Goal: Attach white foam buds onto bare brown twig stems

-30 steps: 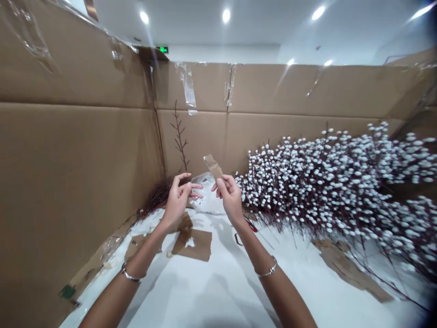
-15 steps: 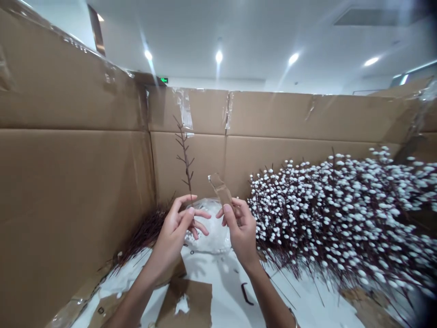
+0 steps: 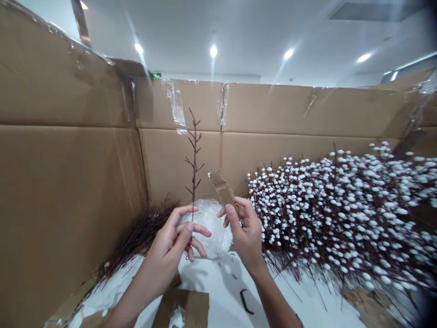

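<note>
Twig shift: the twig (image 3: 194, 159) stood leaning to the left half a second ago; it now stands nearly upright, while the strip has kept much the same tilt.
Left hand: one left hand (image 3: 174, 239), thumb and forefinger pinched on the foot of the twig, the other fingers spread loose below.
Twig: one bare brown stem with short side shoots, rising straight above the left hand's fingertips.
Right hand: one right hand (image 3: 246, 230), just to the right of the left and apart from it, fingers curled and thumb pressed on the lower end of the cardboard strip (image 3: 221, 189).
Cardboard strip: one brown piece, sticking up from the right hand and slanting up and to the left, toward the twig, without touching it.
Bag: one clear bag of white beads (image 3: 212, 225), just behind both hands and partly hidden by them.
Bare twigs: one heap (image 3: 143, 234) beyond and left of the left hand, too many to count.
Budded stems: one large mass of white-budded stems (image 3: 341, 205) to the right of the right hand, too many to count.
Below the wrists: one cardboard scrap (image 3: 186, 305) and one small dark curved piece (image 3: 245, 301) on the white surface (image 3: 221, 282).
Walls: cardboard walls (image 3: 68, 173) close in on the left and behind.
</note>
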The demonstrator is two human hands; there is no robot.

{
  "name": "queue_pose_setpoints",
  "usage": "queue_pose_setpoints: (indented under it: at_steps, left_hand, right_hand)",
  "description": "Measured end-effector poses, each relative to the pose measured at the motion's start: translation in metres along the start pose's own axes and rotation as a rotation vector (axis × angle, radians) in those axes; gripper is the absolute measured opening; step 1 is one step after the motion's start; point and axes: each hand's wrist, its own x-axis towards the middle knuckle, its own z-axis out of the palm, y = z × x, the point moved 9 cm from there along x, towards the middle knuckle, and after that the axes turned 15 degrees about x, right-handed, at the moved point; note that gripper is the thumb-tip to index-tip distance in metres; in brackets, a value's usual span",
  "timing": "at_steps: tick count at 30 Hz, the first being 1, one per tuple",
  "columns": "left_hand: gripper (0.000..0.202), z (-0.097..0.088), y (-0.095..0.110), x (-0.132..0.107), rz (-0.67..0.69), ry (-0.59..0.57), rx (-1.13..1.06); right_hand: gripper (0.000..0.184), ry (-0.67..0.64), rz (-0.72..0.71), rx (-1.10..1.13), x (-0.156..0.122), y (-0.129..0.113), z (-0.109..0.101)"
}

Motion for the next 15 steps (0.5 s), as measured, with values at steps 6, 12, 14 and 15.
queue_pose_setpoints:
  at_steps: [6, 12, 14, 15]
  left_hand:
    - [0.037, 0.0044, -0.0013, -0.0009, -0.005, -0.022, -0.022]
    - [0.037, 0.0035, 0.0026, -0.0024, 0.000, -0.021, -0.023]
    - [0.037, 0.0034, 0.0036, -0.0026, 0.003, -0.025, -0.015]
    - [0.037, 0.0034, 0.0038, -0.0027, 0.005, -0.028, -0.013]
  right_hand:
    - [0.012, -0.023, -0.018, -0.011, 0.0004, -0.0023, 0.0011]
    - [0.011, -0.034, -0.079, -0.065, -0.0001, -0.0073, 0.0009]
    - [0.011, -0.036, -0.092, -0.080, 0.0001, -0.0079, 0.0003]
    - [0.012, -0.037, -0.097, -0.086, 0.0002, -0.0079, 0.0000]
